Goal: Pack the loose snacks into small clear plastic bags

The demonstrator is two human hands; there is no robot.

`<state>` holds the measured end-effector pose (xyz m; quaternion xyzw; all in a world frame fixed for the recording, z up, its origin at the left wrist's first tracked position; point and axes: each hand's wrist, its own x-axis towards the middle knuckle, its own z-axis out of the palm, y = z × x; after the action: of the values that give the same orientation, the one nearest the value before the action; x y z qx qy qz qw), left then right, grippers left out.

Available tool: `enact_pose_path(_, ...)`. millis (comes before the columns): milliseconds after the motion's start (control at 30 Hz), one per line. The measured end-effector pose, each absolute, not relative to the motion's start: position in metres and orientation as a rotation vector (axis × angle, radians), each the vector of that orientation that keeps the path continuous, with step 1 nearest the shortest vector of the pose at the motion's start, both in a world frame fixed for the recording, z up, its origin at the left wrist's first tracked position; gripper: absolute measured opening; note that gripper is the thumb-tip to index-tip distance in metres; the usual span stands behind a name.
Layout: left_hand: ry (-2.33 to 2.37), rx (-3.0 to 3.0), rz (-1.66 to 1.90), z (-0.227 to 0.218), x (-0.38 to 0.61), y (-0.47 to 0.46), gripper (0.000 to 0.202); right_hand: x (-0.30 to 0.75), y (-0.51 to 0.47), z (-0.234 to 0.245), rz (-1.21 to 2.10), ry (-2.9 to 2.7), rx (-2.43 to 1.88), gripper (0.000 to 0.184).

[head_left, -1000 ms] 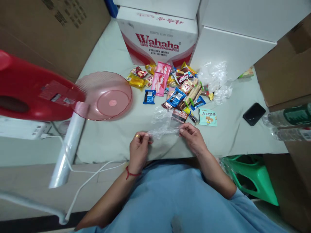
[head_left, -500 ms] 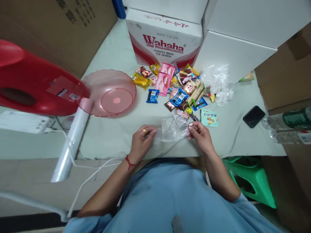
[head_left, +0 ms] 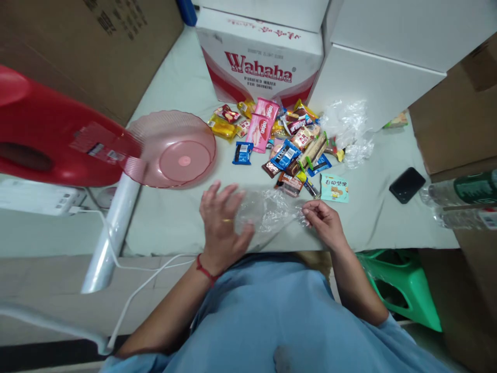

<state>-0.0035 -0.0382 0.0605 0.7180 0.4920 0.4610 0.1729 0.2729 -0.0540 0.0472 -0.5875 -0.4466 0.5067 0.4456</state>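
A clear plastic bag [head_left: 267,212] lies crumpled on the pale table near its front edge. My left hand [head_left: 222,221] is open with fingers spread, hovering at the bag's left side. The fingers of my right hand [head_left: 323,223] pinch the bag's right edge. Just beyond the bag lies a pile of wrapped snacks [head_left: 287,142], with a pink wafer pack [head_left: 259,132] and a light blue packet [head_left: 334,187] among them.
A pink plastic bowl [head_left: 171,150] sits left of the snacks, beside a red object [head_left: 46,140]. A Wahaha box [head_left: 260,62], white boxes and brown cartons ring the table. Another crumpled clear bag [head_left: 347,129], a black phone [head_left: 407,185] and bottles [head_left: 462,199] lie right.
My left hand let go of the bag and opened, fingers spreading above its left side. The bag, earlier stretched between both hands, now rests crumpled on the table.
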Motion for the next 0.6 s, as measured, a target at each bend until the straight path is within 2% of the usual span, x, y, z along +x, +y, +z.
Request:
enact_pose_path(67, 1.25, 2.207, 1.077, 0.066, 0.014, -0.021, 0.037, 0.273, -0.053, 0.05, 1.273, -1.127, -1.452, 0.023)
enact_pose_path(167, 1.152, 2.172, 0.884, 0.06, 0.031, 0.001, 0.005, 0.276, -0.052, 0.055, 1.323, -1.034, -1.401, 0.032)
enact_pose_path(300, 1.327, 1.724, 1.05, 0.044, 0.021, 0.005, 0.023, 0.289, -0.057, 0.055, 1.384, -0.879, -1.369, 0.044)
enact_pose_path(467, 1.55, 1.051, 1.399, 0.026, -0.005, -0.009, 0.025, 0.306, -0.067, 0.039, 1.415, -0.775, -1.42, 0.037)
enact_pose_path(600, 1.62, 0.896, 1.404, 0.018, -0.014, -0.015, 0.03, 0.317, -0.068, 0.035, 1.353, -0.872, -1.572, 0.038)
